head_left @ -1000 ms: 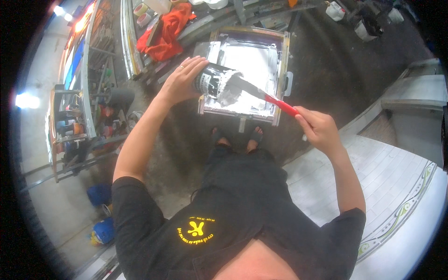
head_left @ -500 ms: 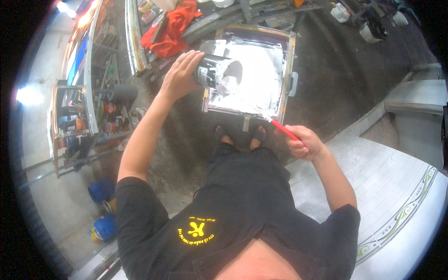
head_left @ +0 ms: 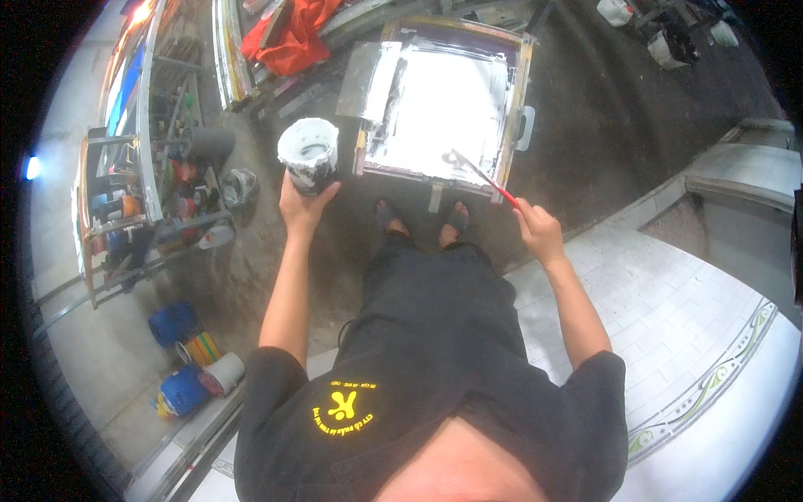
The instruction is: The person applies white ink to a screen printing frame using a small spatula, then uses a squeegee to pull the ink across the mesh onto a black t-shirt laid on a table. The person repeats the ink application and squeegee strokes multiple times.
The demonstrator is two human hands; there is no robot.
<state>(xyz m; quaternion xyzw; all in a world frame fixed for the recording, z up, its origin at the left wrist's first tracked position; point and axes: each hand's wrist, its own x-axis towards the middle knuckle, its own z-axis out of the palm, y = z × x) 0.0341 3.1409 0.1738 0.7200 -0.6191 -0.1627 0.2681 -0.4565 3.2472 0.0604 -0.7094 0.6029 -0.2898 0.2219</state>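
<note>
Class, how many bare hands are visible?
2: the left hand holds a black, white-smeared cylindrical container; the right hand holds a red-handled metal spatula.

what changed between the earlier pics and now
The left hand has swung the container leftward off the white-coated frame, from tipped sideways to roughly upright, mouth up. The right hand has drawn the red-handled spatula away from the container's mouth; its blade is now over the white coating. Nothing was let go. Frame and red cloth stayed put.
</note>
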